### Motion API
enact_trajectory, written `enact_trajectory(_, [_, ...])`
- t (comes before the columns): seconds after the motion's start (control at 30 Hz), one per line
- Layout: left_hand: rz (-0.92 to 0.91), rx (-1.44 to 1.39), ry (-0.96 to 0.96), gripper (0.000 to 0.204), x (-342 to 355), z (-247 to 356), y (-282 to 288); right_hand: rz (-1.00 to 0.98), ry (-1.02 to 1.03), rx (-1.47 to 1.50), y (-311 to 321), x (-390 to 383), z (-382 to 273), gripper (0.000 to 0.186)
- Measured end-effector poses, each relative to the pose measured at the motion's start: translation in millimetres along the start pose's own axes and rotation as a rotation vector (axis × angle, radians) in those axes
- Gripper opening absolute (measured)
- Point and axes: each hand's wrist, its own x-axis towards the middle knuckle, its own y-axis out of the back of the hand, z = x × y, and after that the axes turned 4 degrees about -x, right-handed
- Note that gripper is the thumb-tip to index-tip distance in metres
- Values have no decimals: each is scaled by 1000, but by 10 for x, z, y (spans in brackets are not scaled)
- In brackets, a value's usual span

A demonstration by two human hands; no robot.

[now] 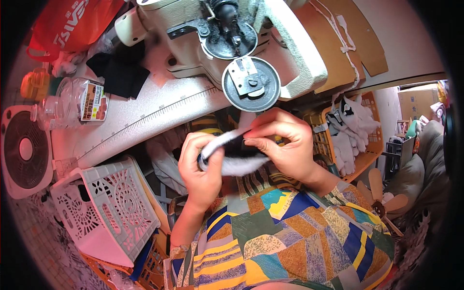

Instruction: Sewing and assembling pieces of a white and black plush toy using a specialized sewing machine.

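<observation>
Between my hands is a small furry fabric piece (234, 166), white and fluffy along its edges and black in the middle. My left hand (199, 162) pinches its left end, with the thumb on the near side. At the upper right, my right hand (285, 142) grips the edge between thumb and fingers. Just beyond the hands stands a cream-coloured sewing machine (304, 58) with a round, finely toothed metal disc (268, 89). The fabric's far edge lies close below that disc; whether they touch, I cannot tell.
A silvery worktop (140, 113) with a printed ruler scale runs left, holding a clear jar (67, 96) and black cloth (121, 72). A white plastic basket (106, 208) and fan (26, 145) stand left. At right, an orange basket (369, 145) holds white furry pieces (350, 128).
</observation>
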Motion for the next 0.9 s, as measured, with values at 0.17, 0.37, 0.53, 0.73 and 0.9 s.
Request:
enact_trajectory(0.17, [138, -305, 218, 7, -45, 30, -42, -78, -289, 252, 20, 2, -14, 16])
enact_trajectory(0.37, [84, -296, 260, 5, -12, 139, -91, -157, -153, 160, 60, 124, -70, 25])
enact_trajectory(0.53, [36, -339, 295, 8, -23, 181, -139, -44, -306, 321, -34, 118, 6, 25])
enact_trajectory(0.73, [-5, -413, 333, 9, -4, 145, -145, -142, -312, 275, 20, 103, 70, 33])
enact_trajectory(0.9, [3, -407, 309, 8, 33, 112, -170, -95, -335, 256, 9, 113, 32, 39])
